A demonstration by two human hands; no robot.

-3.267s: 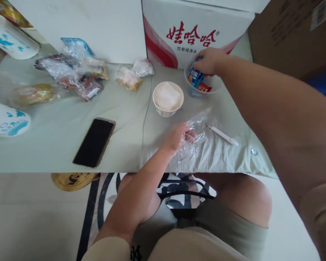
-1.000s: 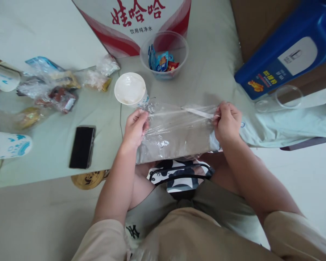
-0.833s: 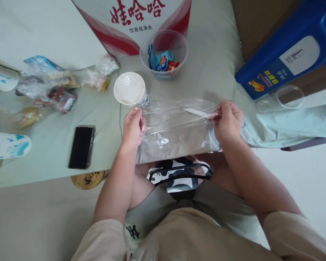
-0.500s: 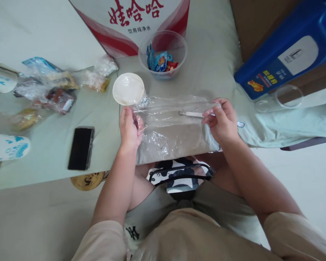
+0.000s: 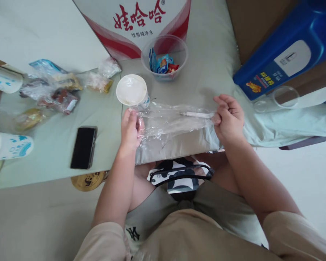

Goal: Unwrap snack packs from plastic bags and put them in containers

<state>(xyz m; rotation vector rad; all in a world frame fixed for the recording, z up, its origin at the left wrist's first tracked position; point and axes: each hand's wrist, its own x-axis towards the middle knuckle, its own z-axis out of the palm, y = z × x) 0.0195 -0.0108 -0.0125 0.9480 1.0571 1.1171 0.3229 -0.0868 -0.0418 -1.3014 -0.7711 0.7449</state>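
Observation:
A thin clear plastic bag (image 5: 168,121) stretches between my two hands above the near edge of the table. My left hand (image 5: 132,128) pinches its left end, fingers closed. Its right end is bunched in my right hand (image 5: 228,117), whose fingers curl around it. Through the plastic shows a slim white stick-like thing (image 5: 197,115) with a grey tip; its right end is hidden by my right hand, and I cannot tell whether it is held. Just beyond my left hand stands a white paper cup (image 5: 132,90) with blue print.
A clear bowl (image 5: 180,65) with small snack packets stands before a red-and-white carton (image 5: 141,45). At left are wrapped snacks (image 5: 62,99), a phone (image 5: 83,148) and a tipped paper cup (image 5: 19,146). A blue bottle (image 5: 260,78) and clear plastic cup (image 5: 286,98) lie at right.
The right end of the plastic bag has been gathered into my right hand, so the spread film is narrower. My right hand has turned and moved slightly right; my left keeps its hold.

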